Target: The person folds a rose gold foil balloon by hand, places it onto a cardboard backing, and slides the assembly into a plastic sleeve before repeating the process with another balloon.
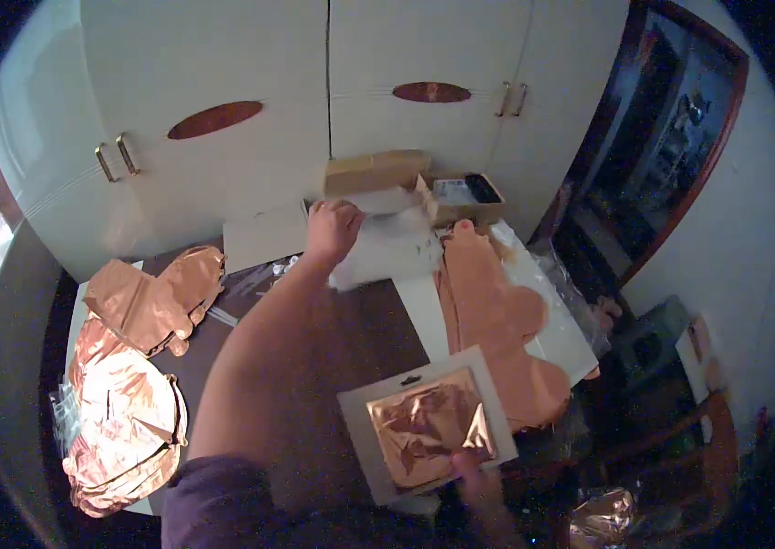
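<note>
My left hand (pixel 333 231) reaches toward the back of the table, its fingers closed on the edge of a translucent plastic bag (pixel 383 245), which is blurred. Near the front edge, my right hand (pixel 474 480) grips a white card package (pixel 358 430) by its lower right part. Folded copper foil (pixel 429 421) fills the middle of this package, and a hanging slot shows at its top. Close to the package lies a flat copper foil balloon (pixel 502 334) with a wavy outline.
More flat copper foil balloons (pixel 127 421) lie piled at the left. At the back stand a cardboard box (pixel 376 172) and an open box (pixel 461 206) with dark and pale items. White cupboards (pixel 214 55) rise behind; a wooden chair (pixel 726 439) is at the right.
</note>
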Available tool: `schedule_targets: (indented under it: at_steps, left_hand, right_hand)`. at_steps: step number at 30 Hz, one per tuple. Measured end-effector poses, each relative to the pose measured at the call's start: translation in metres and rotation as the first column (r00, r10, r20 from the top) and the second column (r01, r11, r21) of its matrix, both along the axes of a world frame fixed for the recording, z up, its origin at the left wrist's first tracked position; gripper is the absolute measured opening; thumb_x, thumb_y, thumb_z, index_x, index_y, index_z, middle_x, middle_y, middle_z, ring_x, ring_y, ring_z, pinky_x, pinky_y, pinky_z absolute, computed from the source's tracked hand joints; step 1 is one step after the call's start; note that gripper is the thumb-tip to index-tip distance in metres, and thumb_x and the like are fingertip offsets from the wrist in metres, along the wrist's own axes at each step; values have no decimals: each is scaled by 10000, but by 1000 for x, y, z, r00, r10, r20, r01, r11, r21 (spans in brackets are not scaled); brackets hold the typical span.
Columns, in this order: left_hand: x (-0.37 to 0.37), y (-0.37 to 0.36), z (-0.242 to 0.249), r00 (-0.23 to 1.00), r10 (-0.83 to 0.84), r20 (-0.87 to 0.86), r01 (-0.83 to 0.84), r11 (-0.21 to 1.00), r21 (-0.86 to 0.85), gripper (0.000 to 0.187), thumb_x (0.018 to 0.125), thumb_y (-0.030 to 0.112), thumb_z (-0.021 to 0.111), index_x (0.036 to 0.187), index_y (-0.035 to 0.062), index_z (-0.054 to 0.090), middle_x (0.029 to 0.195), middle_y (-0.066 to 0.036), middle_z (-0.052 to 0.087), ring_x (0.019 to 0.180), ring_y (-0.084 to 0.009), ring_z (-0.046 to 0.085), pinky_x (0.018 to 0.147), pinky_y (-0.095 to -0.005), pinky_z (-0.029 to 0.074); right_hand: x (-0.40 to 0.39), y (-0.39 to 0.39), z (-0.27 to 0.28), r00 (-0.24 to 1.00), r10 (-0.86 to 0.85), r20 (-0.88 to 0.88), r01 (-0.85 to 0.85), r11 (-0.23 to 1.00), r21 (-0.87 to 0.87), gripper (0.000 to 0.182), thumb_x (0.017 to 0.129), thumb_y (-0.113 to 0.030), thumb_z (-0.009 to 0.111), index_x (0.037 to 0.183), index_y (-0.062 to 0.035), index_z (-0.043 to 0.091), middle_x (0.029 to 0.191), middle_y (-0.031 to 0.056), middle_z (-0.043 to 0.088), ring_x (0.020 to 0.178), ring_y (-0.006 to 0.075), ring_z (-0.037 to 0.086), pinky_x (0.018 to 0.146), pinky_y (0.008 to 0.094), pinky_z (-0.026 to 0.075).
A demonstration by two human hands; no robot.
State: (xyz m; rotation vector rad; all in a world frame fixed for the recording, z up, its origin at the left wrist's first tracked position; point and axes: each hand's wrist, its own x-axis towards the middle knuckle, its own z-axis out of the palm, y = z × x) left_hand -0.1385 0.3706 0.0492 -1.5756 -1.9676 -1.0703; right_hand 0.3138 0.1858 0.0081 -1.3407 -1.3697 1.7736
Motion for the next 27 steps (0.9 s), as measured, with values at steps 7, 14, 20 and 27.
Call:
schedule_targets:
  at_steps: [7, 14, 20, 27]
  left_hand:
    - [52, -184, 13, 910, -250, -332, 167, 951, -258, 134, 825, 202, 666, 936, 128, 678, 1044, -52, 660, 1060, -235, 623, 1089, -536, 333]
    - [109, -330, -34, 950, -305, -70, 258, 890, -375, 211, 795, 227, 707, 947, 90, 655, 1079, -78, 645, 1111, -258, 606, 1094, -546, 335]
    - [123, -360, -29, 971, -237, 9, 223, 902, -370, 313, 769, 289, 734, 976, 69, 648, 1075, -104, 628, 1074, -293, 601, 1092, -538, 339]
    - [114, -337, -51, 918, -328, 222, 386, 867, -315, 248, 794, 217, 730, 959, 48, 654, 1068, -140, 624, 1060, -340, 598, 1081, -575, 342]
  right_hand:
    - [5, -6, 28, 882, -118, -455, 126, 992, -13, 342, 772, -124, 741, 1070, -21, 608, 967, 40, 629, 881, 173, 605, 792, 332, 511]
    - [-2, -46, 21, 972, 64, -228, -121, 962, -244, 237, 835, -78, 624, 1067, -42, 588, 874, 30, 606, 781, 141, 584, 727, 285, 475]
    - [4, -73, -1, 978, 101, -181, -155, 936, -315, 116, 867, -95, 641, 961, -45, 595, 812, 20, 602, 722, 129, 578, 671, 263, 470]
    - [14, -63, -17, 911, 348, -223, -410, 831, -375, 278, 887, -198, 664, 1122, -64, 600, 896, 11, 638, 793, 129, 611, 726, 302, 509]
